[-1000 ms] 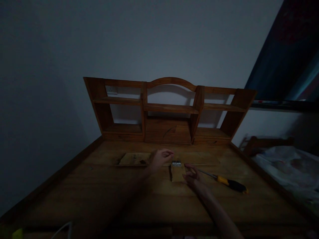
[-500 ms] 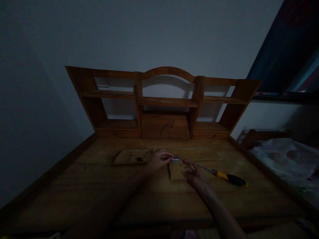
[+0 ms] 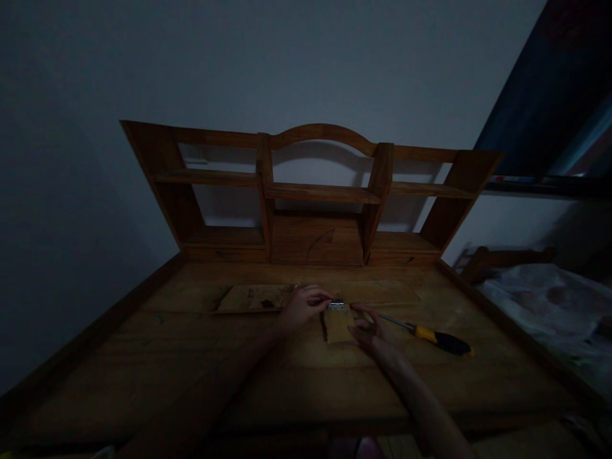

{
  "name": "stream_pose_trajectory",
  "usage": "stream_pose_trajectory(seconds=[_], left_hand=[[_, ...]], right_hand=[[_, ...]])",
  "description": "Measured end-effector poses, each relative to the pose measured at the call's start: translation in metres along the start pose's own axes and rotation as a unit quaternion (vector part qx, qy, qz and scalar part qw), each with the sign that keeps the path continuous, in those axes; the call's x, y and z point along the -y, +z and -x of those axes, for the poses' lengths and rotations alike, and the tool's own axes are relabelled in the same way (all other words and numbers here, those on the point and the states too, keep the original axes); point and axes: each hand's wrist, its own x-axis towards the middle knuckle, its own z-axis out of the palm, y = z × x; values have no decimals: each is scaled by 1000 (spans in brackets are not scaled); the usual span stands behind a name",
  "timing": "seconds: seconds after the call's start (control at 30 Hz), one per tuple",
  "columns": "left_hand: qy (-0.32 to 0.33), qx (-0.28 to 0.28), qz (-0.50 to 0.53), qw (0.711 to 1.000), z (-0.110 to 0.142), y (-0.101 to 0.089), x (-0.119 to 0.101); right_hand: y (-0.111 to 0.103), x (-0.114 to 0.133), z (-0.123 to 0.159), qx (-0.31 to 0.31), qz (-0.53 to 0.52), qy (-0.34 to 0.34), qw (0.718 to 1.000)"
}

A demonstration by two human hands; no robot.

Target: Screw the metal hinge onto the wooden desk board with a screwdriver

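Note:
A small silvery metal hinge (image 3: 336,305) lies at the far edge of a short wooden board (image 3: 338,327) on the desk. My left hand (image 3: 306,303) pinches the hinge's left end between thumb and fingertips. On the other side, my right hand (image 3: 371,328) grips the short board's right edge, its index finger reaching towards the hinge. Just right of that hand rests a screwdriver (image 3: 437,338) with a yellow and black handle, its shaft pointing at my fingers. Behind both hands lies a long wooden strip (image 3: 382,292), its left part dark-stained and rough.
A wooden shelf unit (image 3: 322,192) with several compartments stands along the back of the desk (image 3: 268,389). Far left on the desktop is a small, indistinct metal piece (image 3: 159,319). Beyond the right edge are whitish plastic bags (image 3: 545,299). The light is dim.
The camera view has shifted slightly. Both hands keep nearly the same hold, and the hinge and short board have hardly moved.

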Motion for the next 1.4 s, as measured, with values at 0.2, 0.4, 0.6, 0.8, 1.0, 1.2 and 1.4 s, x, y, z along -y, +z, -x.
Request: stream_pose_trajectory(seconds=[0.2, 0.4, 0.6, 0.8, 1.0, 1.2, 1.4], left_hand=[[5, 2, 2, 1000, 1, 0, 0], [16, -1, -18, 1000, 1, -1, -2], [10, 10, -4, 1000, 2, -1, 2], [41, 31, -64, 997, 2, -3, 0], [76, 55, -86, 992, 2, -6, -6], [-90, -111, -135, 980, 2, -10, -23], [-323, 133, 13, 937, 19, -6, -12]], right_hand=[[3, -1, -2, 2, -49, 32, 998], [3, -1, -4, 4, -54, 28, 998], [3, 0, -4, -3, -41, 24, 999], [5, 0, -4, -8, -74, 36, 997], [8, -1, -3, 10, -102, 27, 994], [11, -6, -4, -28, -115, 28, 993], [12, -5, -4, -35, -143, 21, 989]])
